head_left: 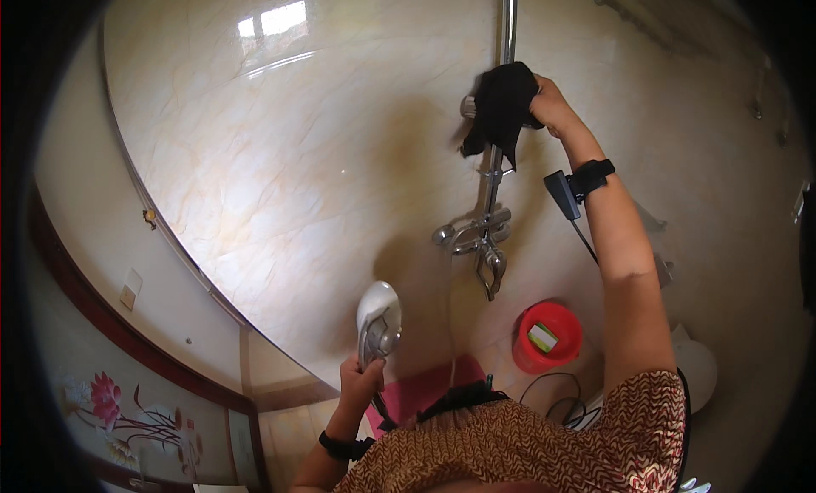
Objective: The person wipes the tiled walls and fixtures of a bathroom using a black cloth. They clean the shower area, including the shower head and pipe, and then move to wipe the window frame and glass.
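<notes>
Brown-and-cream zigzag fabric, the person's short-sleeved shirt (476, 442), is closest, before a glossy cream marbled wall (280, 170). At the left, the left hand (362, 379) is wrapped round the handle of an oval chrome-and-white hand shower (379, 319), held clear of the wall. That grip would worry me: a wet handle could slip out and crack on the tiled floor (293, 433), near a flat pink item (404, 395) I can't identify. Next comes the chrome mixer tap (480, 238); a careless knock could turn it on and send spray wherever the shower points. Above it, a limp black cloth (501, 106) covers part of the upright chrome rail (510, 25), gripped by the right hand (551, 109), whose fingers are partly hidden. Its dangling corner might snag on the fittings beneath. Below, a round red plastic bucket (552, 314) holds a green-and-white packet (542, 337), liable to get soaked. Furthest right, the dark box (561, 195) strapped to the right forearm has a thin black cable (585, 240) that could catch on metal.
</notes>
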Demonstrator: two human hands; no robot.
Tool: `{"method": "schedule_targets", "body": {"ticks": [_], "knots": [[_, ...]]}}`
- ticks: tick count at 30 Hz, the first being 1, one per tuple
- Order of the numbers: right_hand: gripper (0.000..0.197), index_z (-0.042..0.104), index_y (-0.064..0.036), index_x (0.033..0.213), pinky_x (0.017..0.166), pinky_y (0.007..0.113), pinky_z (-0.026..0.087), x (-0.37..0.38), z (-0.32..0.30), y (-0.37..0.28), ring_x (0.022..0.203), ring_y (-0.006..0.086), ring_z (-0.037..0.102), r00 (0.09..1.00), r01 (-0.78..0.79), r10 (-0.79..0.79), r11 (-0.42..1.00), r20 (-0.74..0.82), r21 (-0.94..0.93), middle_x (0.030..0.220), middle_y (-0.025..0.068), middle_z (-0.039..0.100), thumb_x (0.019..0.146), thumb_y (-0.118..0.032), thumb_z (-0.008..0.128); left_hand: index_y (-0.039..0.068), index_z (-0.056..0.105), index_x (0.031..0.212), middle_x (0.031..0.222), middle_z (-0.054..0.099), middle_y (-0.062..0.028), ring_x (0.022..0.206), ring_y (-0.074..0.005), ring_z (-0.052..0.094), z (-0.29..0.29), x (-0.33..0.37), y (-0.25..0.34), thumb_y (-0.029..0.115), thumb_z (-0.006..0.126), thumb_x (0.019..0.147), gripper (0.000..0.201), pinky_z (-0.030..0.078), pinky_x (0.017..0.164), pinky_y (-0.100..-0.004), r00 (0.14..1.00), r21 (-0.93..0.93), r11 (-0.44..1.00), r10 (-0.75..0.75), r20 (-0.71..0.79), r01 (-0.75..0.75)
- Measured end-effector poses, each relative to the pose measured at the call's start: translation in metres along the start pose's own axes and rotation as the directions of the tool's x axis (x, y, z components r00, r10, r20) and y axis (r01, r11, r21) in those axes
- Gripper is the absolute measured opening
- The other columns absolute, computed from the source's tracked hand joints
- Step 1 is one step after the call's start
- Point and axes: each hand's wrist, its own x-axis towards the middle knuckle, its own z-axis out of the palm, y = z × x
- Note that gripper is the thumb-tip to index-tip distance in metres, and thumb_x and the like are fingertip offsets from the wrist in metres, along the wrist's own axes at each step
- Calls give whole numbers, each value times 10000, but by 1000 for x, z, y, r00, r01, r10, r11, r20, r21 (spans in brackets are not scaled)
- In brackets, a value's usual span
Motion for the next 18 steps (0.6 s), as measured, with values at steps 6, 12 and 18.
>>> {"method": "schedule_targets", "body": {"ticks": [6, 12, 18], "knots": [[286, 617, -4, 1084, 787, 384, 527, -22, 23, 9, 862, 357, 662, 841, 371, -490, 831, -230, -414, 961, 144, 694, 801, 21, 576, 59, 486, 744, 505, 505, -41, 384, -119, 455, -6, -1, 7, 134, 570, 898, 191, 350, 370, -258, 994, -30, 997, 67, -85, -70], [491, 619, -60, 1083, 966, 430, 407, -91, 40, 2, 1218, 339, 474, 735, 499, -643, 298, 215, -814, 1128, 124, 608, 606, 53, 646, 34, 541, 782, 523, 516, -18, 408, -103, 487, -16, -1, 6, 98, 633, 876, 146, 387, 392, -243, 997, -43, 999, 26, -67, -29], [567, 613, -62, 1137, 1008, 427, 426, -110, 52, 0, 1297, 338, 440, 758, 566, -605, 422, 245, -708, 1245, 113, 569, 599, 115, 636, 31, 543, 788, 546, 525, -20, 416, -103, 497, -15, 6, 7, 102, 640, 867, 144, 395, 394, -250, 1000, -48, 999, 1, -21, -2]]}}
